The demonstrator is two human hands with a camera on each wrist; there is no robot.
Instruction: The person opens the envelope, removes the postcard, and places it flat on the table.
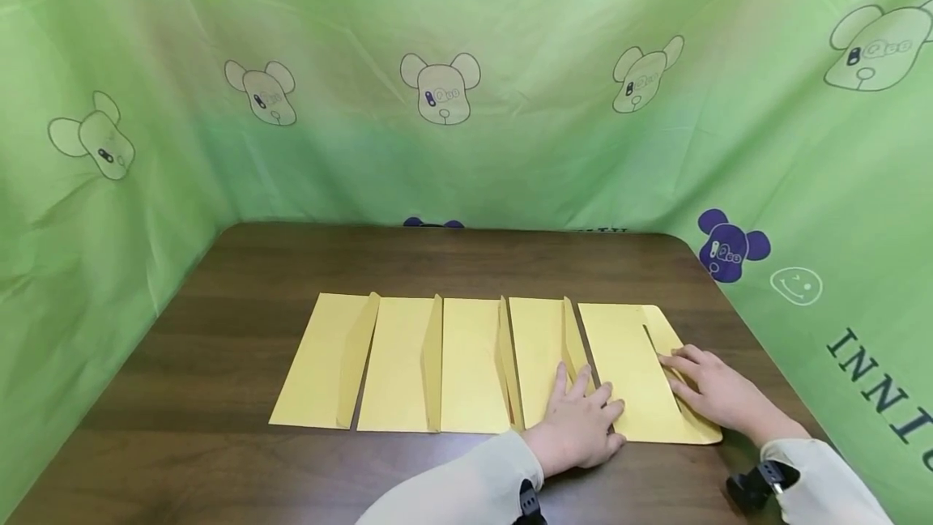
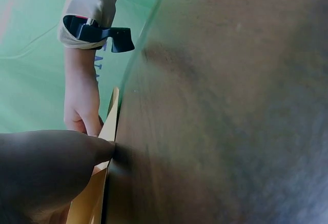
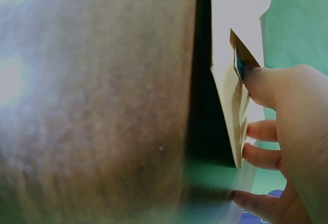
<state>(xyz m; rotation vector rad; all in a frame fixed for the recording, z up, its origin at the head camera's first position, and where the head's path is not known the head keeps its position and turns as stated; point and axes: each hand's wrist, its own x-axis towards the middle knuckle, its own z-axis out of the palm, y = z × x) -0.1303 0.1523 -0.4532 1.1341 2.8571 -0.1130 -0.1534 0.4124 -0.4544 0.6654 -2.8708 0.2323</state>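
A yellow paper envelope (image 1: 619, 371) lies at the right end of a row, its flap (image 1: 700, 421) on the right side and a dark slit of its mouth showing. My left hand (image 1: 579, 424) rests with spread fingers across this envelope's left edge and the flap of the neighbouring envelope (image 1: 535, 347). Over the right side, my right hand (image 1: 717, 391) touches the envelope at its mouth and flap. Close up in the right wrist view, the thumb (image 3: 261, 85) reaches into the gaping mouth, where something bluish shows. The other fingers are spread apart along the flap.
More yellow envelopes (image 1: 401, 363) lie in line to the left on the brown wooden table (image 1: 182, 379), their flaps partly raised on the right sides. A green curtain (image 1: 350, 168) with bear-head prints surrounds the table at the back and sides. Each wrist wears a black strap (image 1: 765, 484).
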